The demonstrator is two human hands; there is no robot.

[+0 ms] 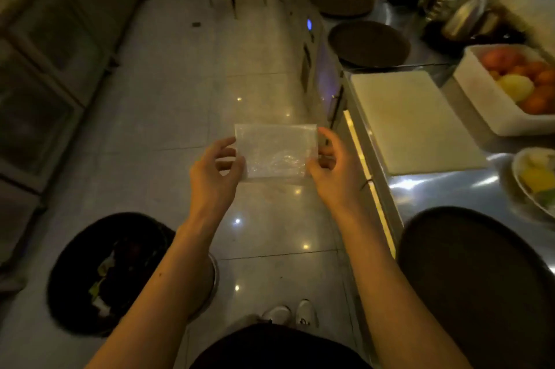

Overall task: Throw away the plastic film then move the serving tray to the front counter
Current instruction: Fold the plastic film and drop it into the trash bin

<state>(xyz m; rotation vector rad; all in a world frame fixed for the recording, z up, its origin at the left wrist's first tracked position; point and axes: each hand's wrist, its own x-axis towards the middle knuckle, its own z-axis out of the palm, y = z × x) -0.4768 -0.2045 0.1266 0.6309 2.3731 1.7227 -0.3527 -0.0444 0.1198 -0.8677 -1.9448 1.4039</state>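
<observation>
A clear, crinkled sheet of plastic film is stretched flat in front of me above the tiled floor. My left hand pinches its left edge and my right hand pinches its right edge. A round dark serving tray lies on the steel counter at my lower right, close to my right forearm. A bin lined with a black bag stands on the floor at my lower left, holding scraps of waste.
The steel counter runs along the right, bearing a white cutting board, a white tub of fruit, a bowl of food and two more round dark trays. Cabinets line the left. Chair legs stand far ahead.
</observation>
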